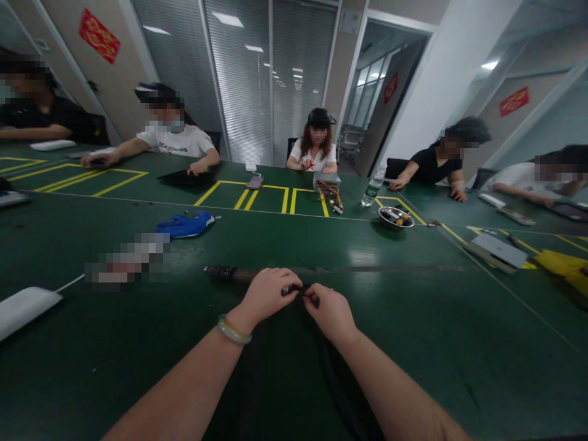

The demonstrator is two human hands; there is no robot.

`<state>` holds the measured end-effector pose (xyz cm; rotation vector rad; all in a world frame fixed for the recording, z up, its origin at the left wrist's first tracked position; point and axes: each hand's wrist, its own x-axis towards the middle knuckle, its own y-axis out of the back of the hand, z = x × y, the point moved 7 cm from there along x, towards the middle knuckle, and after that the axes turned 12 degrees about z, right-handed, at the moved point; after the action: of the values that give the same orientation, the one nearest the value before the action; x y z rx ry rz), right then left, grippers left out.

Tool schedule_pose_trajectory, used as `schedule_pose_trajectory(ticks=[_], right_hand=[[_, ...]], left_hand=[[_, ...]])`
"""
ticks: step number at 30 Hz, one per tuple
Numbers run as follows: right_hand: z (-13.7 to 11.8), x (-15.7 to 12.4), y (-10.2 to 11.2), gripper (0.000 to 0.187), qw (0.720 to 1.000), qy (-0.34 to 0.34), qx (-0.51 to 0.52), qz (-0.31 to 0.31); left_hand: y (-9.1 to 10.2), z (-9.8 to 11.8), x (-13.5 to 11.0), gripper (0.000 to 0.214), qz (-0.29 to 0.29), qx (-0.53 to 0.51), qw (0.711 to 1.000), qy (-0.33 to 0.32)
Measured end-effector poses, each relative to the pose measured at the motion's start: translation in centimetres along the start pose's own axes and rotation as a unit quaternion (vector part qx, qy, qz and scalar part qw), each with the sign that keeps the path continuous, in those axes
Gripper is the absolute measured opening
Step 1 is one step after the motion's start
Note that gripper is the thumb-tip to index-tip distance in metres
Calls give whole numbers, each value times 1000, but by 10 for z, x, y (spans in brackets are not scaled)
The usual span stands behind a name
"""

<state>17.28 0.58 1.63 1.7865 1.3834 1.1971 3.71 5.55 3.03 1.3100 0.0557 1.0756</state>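
Observation:
My left hand (pixel 274 291), with a pale green bangle at its wrist, is closed round a black cable (pixel 290 289). My right hand (pixel 329 309) pinches the same black piece just to the right; the fingers hide most of it. A thick dark band, seemingly part of this cable, hangs down beside my right forearm and is dim in shadow. Behind my left hand lies a dark rod-like piece (pixel 243 275) with a ribbed black end and a metal tip. A thin dark strip (pixel 381 269) stretches rightward across the table from behind my hands.
On the green table (pixel 436 318) lie a blue glove (pixel 186 225), a white power bank-like box (pixel 27 309), a metal bowl of small parts (pixel 395 218), a water bottle (pixel 373 187), a power supply with wires (pixel 328 187) and yellow gloves (pixel 565 269). Several people sit along the far side.

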Motion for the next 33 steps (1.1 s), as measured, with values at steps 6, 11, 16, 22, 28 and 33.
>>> schedule_pose_trajectory(ticks=[6,11,16,22,28,33], right_hand=[[10,1,1,4,998,-32,-48,21],[14,4,-5,4,998,-33,-50,8],[18,6,-10,7,999,-52,-15,9],[22,8,-13,10,996,-79,42,8],[26,7,-10,7,994,-100,35,19],[26,7,-14,10,993,-78,84,17]], left_hand=[[1,2,2,15,1,1,1000,-2],[1,4,3,15,2,-4,1000,0],[2,4,3,16,8,-5,1000,4],[1,4,3,19,0,0,1000,-1],[1,3,3,17,4,3,1000,8],[1,1,2,18,2,-2,1000,10]])
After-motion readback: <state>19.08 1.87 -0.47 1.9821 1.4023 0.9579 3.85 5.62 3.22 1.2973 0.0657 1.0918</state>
